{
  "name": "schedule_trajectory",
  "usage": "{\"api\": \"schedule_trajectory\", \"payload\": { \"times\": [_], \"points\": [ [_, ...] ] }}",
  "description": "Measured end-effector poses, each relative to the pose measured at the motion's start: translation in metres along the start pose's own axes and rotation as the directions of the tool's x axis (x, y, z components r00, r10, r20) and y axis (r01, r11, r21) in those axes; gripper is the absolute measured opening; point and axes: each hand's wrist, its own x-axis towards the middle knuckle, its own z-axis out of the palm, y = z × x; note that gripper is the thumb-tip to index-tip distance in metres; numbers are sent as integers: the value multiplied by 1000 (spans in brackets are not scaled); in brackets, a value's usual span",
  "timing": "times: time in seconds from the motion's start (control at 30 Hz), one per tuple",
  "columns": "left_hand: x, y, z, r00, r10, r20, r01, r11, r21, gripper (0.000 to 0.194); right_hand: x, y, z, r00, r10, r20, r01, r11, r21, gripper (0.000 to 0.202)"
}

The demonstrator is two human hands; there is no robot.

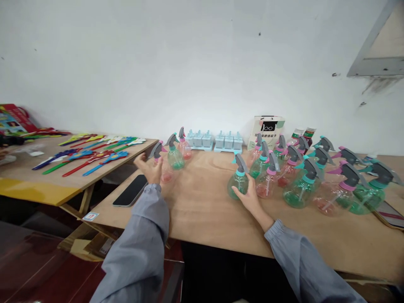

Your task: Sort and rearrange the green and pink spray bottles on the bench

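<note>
My right hand (249, 195) is wrapped round the body of a green spray bottle (237, 185) with a grey trigger head, which stands upright on the wooden table (202, 214). Fingers apart and raised, my left hand (150, 168) holds nothing; it is in front of a pink spray bottle (166, 173), partly covering it. Just beyond are another green bottle (176, 158) and a pink one (184, 149). Several green and pink spray bottles (295, 193) stand close together to the right of my right hand.
A black phone (130, 191) lies at the table's left edge. Light blue moulds (200, 141) and a printed box (265, 130) stand along the wall. On the left table are colourful hand-shaped sticks (94, 162). A framed tray (391, 214) lies at the far right.
</note>
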Motion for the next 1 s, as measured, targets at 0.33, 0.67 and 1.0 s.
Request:
{"api": "schedule_trajectory", "payload": {
  "times": [0.33,0.67,1.0],
  "points": [
    [-111,139,18,762,453,463,-230,858,-460,82,-6,-7,8,996,-40,77,35,998,55,69],
    [-159,191,56,738,156,657,253,838,-483,52,-2,-26,-24,962,-258,90,254,966,45,43],
    [-120,169,34,643,170,746,377,778,-503,32,41,-1,-86,887,9,-462,-58,994,-91,60]
  ]
}}
